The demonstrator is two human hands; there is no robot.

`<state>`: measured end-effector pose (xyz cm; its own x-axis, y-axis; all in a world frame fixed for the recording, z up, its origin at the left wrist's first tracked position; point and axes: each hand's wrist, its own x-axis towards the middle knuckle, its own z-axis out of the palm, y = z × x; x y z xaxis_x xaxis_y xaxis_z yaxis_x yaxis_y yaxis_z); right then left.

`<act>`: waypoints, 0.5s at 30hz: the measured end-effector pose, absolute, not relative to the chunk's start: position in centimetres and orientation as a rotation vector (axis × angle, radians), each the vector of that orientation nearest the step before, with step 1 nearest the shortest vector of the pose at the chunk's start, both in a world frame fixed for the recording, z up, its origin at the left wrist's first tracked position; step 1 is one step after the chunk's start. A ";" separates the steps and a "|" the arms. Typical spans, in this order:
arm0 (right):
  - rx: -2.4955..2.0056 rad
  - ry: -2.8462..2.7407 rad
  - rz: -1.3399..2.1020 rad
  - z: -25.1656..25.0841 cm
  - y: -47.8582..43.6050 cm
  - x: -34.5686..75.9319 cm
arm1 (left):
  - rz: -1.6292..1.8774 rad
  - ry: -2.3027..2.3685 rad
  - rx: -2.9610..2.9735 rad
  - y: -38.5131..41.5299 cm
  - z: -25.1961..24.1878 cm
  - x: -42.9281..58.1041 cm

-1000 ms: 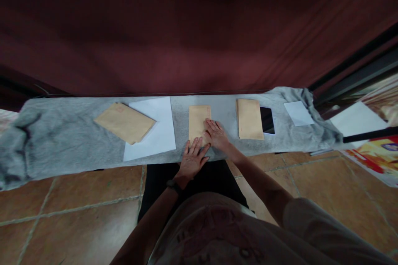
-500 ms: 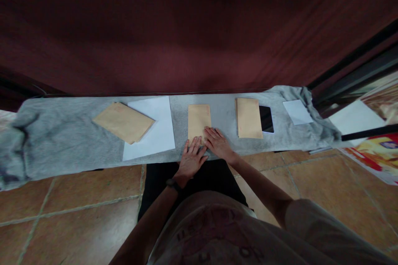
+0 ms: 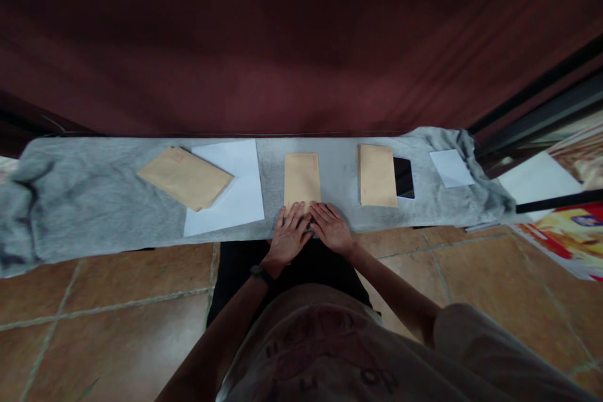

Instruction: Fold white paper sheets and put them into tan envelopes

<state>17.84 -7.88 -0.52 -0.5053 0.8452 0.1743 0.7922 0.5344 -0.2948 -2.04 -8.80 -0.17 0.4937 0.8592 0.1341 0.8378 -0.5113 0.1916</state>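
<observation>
Brown envelope (image 3: 301,177) lies flat before us on the grey cloth (image 3: 336,182), its long sides running toward twelve o'clock, perhaps so that both our hands can meet its near edge evenly. At its six o'clock end we rest our left hand (image 3: 286,240), fingers loosely spread, and at five our right hand (image 3: 333,231), fingers closer together; neither visibly pinches anything, though we cannot tell whether a thumb is tucked beneath. Flat fingers there probably stop it sliding. At nine o'clock a slanted envelope stack (image 3: 186,177) overlaps a white sheet (image 3: 249,185); at three, a straighter envelope pile (image 3: 378,176) sits against a dark-screened device (image 3: 404,177), each well apart from our hands, seemingly leaving us elbow room.
</observation>
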 end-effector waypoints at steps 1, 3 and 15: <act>-1.368 -2.475 0.255 -0.6 -8.0 17.8 | 0.317 1.496 2.622 -8.8 -0.1 -2.0; -1.371 -2.465 0.255 -0.7 -8.3 17.8 | 0.306 1.497 2.613 -8.8 0.0 -2.0; -1.463 -2.372 0.322 -0.3 -10.2 17.4 | 0.310 1.582 2.542 -9.3 -0.3 -1.2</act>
